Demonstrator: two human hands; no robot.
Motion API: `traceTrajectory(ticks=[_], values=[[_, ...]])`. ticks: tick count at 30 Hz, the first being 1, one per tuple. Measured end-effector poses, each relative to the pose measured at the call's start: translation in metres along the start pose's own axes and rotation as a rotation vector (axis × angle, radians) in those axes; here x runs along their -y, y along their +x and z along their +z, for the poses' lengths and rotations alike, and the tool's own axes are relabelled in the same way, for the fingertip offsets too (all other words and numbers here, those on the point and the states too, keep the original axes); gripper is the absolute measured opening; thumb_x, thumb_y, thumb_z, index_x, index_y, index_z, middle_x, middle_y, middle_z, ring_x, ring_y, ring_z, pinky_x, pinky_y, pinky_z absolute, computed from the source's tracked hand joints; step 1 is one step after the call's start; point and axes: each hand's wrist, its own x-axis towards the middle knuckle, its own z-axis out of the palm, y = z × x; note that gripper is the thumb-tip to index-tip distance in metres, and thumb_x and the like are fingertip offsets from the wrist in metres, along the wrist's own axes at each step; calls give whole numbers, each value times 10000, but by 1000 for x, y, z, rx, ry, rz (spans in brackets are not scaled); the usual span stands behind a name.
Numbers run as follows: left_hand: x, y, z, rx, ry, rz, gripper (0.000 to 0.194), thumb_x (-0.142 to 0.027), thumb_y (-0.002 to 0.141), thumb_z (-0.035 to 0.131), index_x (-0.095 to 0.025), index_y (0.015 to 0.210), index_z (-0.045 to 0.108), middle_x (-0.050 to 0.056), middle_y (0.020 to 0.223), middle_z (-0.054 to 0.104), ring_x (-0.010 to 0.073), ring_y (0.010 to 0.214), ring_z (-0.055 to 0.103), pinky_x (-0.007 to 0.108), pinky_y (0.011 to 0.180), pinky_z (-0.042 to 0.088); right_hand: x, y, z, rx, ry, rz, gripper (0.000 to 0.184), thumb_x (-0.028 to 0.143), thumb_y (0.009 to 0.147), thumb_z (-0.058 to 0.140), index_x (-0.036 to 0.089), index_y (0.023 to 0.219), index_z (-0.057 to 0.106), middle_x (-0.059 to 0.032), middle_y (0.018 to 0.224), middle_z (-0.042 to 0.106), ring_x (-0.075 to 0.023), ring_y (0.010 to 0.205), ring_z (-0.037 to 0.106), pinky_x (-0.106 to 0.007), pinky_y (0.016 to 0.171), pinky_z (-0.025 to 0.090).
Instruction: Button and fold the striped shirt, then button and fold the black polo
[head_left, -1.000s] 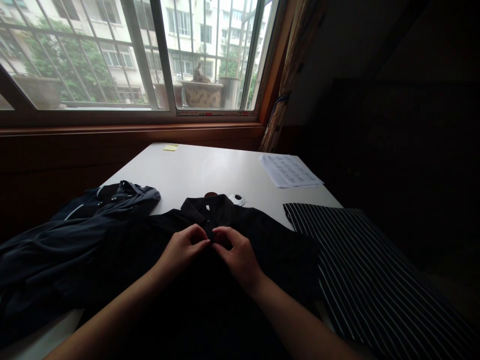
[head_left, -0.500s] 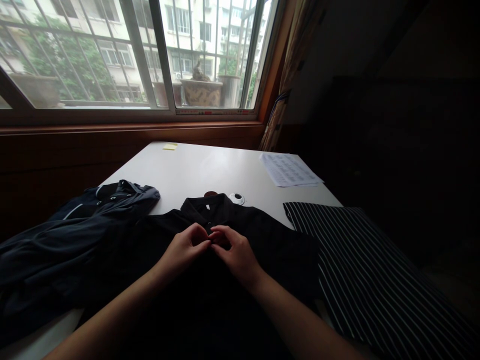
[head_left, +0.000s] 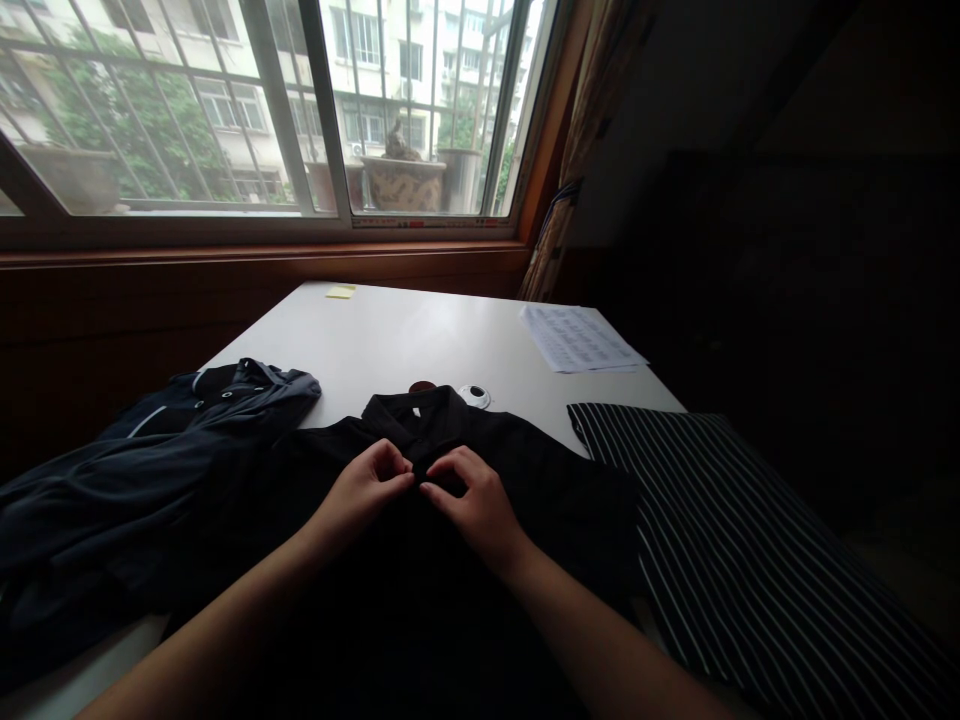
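Head: 1 black shirt [head_left: 427, 575] (collar [head_left: 450, 412] beyond) beneath left hand [head_left: 367, 487] and right hand [head_left: 478, 500].

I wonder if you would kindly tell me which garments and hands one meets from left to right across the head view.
Navy garment → left hand → right hand → dark garment with white stripes; the black collared shirt overlaps the hands, so is left out.

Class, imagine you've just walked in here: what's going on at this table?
A person's left hand and right hand nearly meet at the front of a black shirt, just below its collar. The shirt lies on a white table; what they pinch is too dark to see. A dark blue garment lies to the left, a striped garment to the right.
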Motion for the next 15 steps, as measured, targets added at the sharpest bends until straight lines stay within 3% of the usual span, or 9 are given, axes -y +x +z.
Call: traceTrajectory(ticks=[8,15], values=[[-5,-1,0,1,-129,-45,350,-397,744,762,-191,728,480,11,874,658,146,760,581,253,690,443,3,0,-1,-19,-25,68,73,257,838,746,233,905,728,-20,910,732,-197,878,679,-312,807,512],[-6,0,0,17,-64,-28,317,-400,743,760,-192,755,521,12,861,664,166,789,605,267,704,459,0,0,-1,10,68,147,92,277,816,759,234,896,744,-7,891,759,-198,856,705,-307,804,535]])
